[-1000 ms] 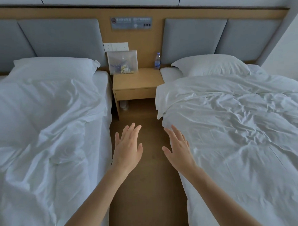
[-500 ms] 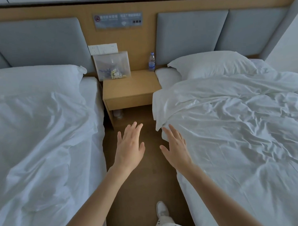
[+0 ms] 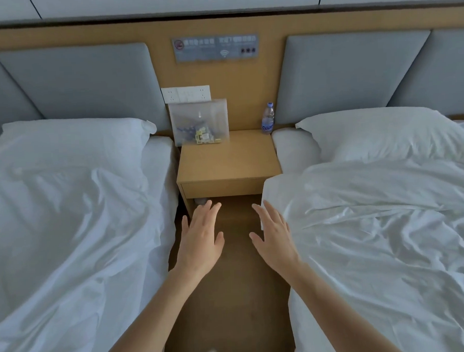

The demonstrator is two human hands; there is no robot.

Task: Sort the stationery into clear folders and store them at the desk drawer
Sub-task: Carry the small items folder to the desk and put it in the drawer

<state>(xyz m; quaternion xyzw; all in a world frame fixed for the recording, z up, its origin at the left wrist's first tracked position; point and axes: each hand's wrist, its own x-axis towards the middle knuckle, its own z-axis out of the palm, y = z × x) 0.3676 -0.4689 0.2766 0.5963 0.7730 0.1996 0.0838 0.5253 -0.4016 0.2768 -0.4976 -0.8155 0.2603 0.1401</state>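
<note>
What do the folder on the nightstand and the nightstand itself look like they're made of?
Clear folder: looks like thin frosted translucent plastic, since the small items inside show through it. Nightstand: pale wood or wood-look laminate with a matte finish; which of the two cannot be told.

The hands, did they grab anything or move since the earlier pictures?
Nothing was grabbed. The left hand and right hand stayed open and empty, reaching forward as the person walked nearer the nightstand. The clear folder and water bottle stayed where they were, and the drawer stayed closed.
</note>
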